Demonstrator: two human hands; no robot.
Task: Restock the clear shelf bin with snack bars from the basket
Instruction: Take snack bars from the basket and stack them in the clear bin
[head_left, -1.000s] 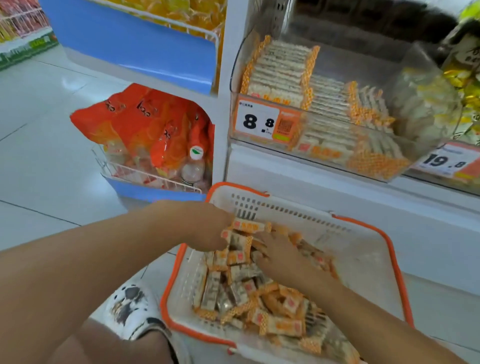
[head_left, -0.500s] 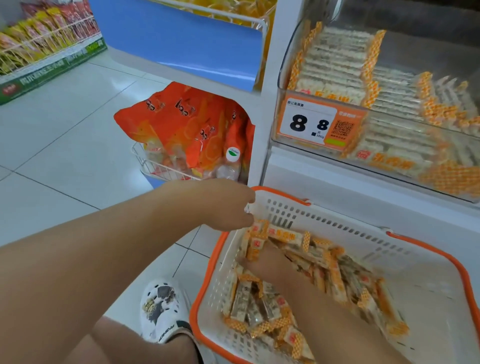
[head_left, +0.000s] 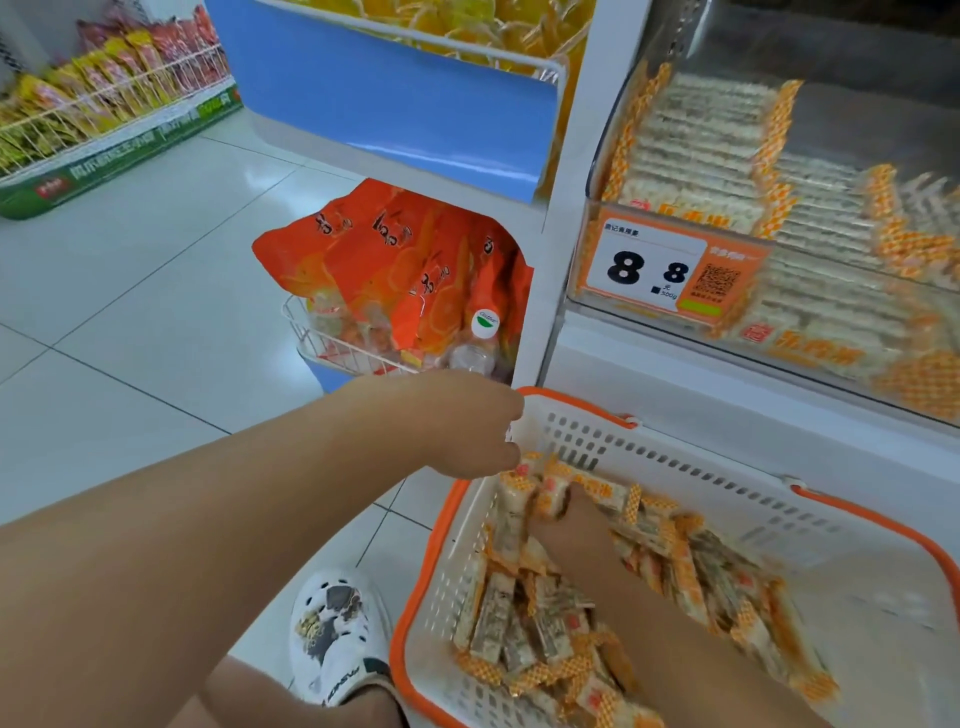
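Below, right hand (head_left: 574, 525) fingers gripped crinkly snack bars (head_left: 540, 491) inside the perforated white plastic basket (head_left: 675, 467); left hand (head_left: 467, 423) fingers hidden.

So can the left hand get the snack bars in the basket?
Probably yes. The left hand sits at the basket rim, right beside the top snack bars, and the basket is open on top. Only the right hand crowds that corner.

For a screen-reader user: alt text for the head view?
Both hands reach into a white basket of snack bars: right hand gathering bars, left hand at its rim. Above, a clear bin holds stacked bars.
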